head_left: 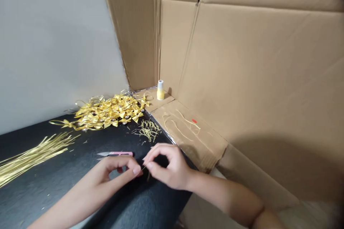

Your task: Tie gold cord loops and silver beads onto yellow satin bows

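Note:
Over the front part of the dark table, my left hand pinches with thumb and forefinger. Close beside it on the right, my right hand is closed in a pinch too. A short thin strand runs between the two sets of fingertips; its exact kind is too small to make out. Just behind my left hand lie thread snips with a pink handle, their blades pointing left. Small gold offcuts form a loose heap behind my right hand.
Gold ribbon bows are piled at the back of the table. A bundle of gold ties lies left. Cardboard walls the right side. On a cardboard ledge stand a yellow thread spool, loose cords and a red scrap.

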Demonstrator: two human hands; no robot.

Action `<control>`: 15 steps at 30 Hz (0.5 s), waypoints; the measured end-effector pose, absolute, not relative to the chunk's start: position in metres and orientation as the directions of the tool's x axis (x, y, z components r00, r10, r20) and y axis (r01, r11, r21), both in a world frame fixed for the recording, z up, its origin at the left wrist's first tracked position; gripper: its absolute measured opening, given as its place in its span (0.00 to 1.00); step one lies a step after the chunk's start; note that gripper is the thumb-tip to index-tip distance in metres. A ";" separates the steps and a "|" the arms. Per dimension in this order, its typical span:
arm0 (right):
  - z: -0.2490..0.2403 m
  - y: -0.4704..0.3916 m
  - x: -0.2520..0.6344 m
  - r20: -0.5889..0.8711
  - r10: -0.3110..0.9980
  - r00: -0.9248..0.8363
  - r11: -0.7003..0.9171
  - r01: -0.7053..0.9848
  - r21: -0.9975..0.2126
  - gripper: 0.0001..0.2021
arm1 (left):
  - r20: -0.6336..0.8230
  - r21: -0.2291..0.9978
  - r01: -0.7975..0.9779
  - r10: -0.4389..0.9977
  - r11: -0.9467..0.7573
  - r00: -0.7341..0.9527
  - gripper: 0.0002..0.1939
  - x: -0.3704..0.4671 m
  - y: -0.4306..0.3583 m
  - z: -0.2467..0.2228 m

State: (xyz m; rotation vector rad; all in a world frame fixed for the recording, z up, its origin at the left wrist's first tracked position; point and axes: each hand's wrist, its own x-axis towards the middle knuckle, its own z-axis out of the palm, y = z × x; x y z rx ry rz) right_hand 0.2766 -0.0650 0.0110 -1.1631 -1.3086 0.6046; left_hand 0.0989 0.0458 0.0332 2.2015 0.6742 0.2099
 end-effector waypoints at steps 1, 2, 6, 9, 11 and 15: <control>0.013 -0.065 0.292 0.375 0.884 0.279 0.304 0.266 -0.915 0.02 | -0.115 0.774 0.397 0.507 -0.494 0.854 0.19 0.112 0.052 0.034; 0.014 -0.064 0.309 0.328 0.878 0.348 0.242 0.270 -0.932 0.02 | -0.139 0.788 0.402 0.502 -0.467 0.854 0.18 0.125 0.060 0.033; 0.011 -0.058 0.373 0.197 0.814 0.547 0.089 0.217 -0.972 0.05 | -0.052 0.734 0.425 0.581 -0.529 0.812 0.19 0.178 0.095 0.024; -0.002 -0.053 0.398 0.234 0.726 0.646 0.089 0.249 -0.964 0.05 | 0.080 0.634 0.376 0.541 -0.676 0.837 0.17 0.218 0.113 0.012; -0.013 -0.053 0.403 0.270 0.672 0.690 0.075 0.299 -0.951 0.05 | 0.078 0.569 0.376 0.503 -0.731 0.860 0.19 0.241 0.117 0.006; -0.027 -0.058 0.402 0.346 0.676 0.651 0.074 0.408 -0.910 0.05 | 0.023 0.500 0.393 0.466 -0.772 0.885 0.16 0.262 0.118 -0.001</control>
